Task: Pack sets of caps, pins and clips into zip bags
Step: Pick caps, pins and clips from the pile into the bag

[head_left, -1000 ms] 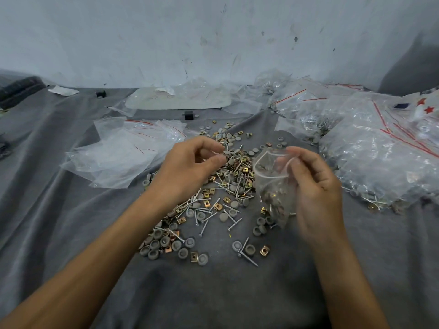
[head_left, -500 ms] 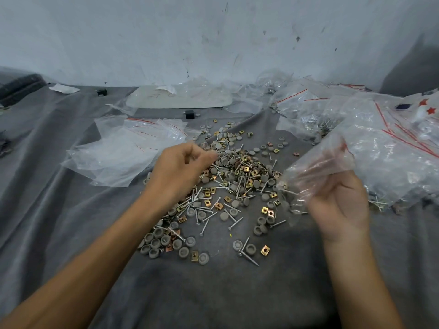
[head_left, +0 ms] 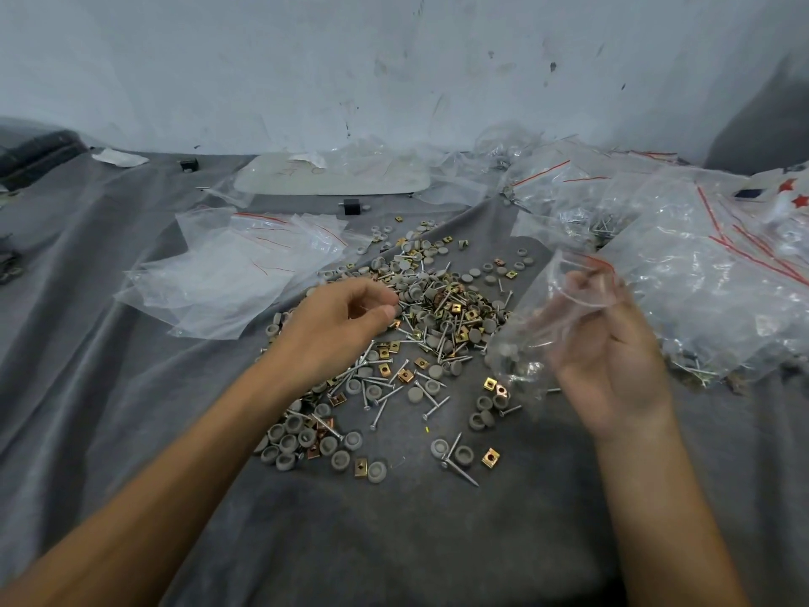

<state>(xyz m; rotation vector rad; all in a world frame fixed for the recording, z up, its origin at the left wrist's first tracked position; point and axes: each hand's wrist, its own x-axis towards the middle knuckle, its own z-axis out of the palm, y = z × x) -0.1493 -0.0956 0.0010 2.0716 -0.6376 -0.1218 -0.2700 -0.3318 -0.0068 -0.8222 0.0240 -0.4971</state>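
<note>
Hovering left grip (head_left: 341, 326) over heap of caps, pins, clips (head_left: 437, 308) on grey cloth (head_left: 437, 541), with thumb against forefinger; cannot tell whether pinching anything. Grasping zip bag (head_left: 521, 343) in right grip (head_left: 613, 365), just right of heap, blurred.

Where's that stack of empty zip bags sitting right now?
In the head view, the empty zip bags lie on the grey cloth at left, beyond the left hand, left of the loose parts pile.
</note>
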